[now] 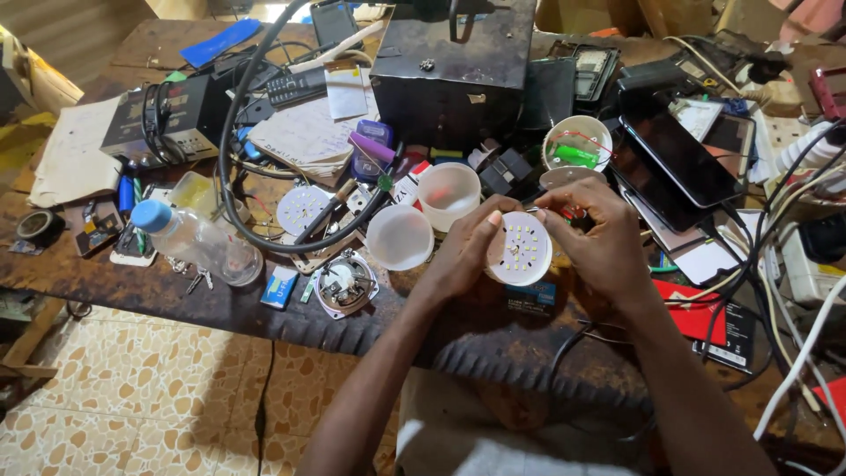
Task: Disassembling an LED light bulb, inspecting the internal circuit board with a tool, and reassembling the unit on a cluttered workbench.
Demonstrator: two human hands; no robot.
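Both hands meet over the near edge of a cluttered workbench [176,291]. The left hand [463,251] curls around the left side of a round white bulb base [520,251], thumb lying over its rim, fingers clasped behind it. The right hand [599,238] grips the same piece from the right, fingertips pinched at its upper edge. The bulb base faces up, showing a disc of small light chips, and sits just above the bench between the two hands.

The bench is dark, worn wood, with tan patterned floor tiles [132,388] below it. A black metal box [454,70] stands at the back, and a thick black cable [233,150] loops across the middle.

Just left of the hands lie two white plastic bulb domes [401,236], open and empty. A white cup [577,141] behind the right hand holds a green part and thin red wire. A clear plastic bottle [198,242] with a blue cap lies on its side to the left.
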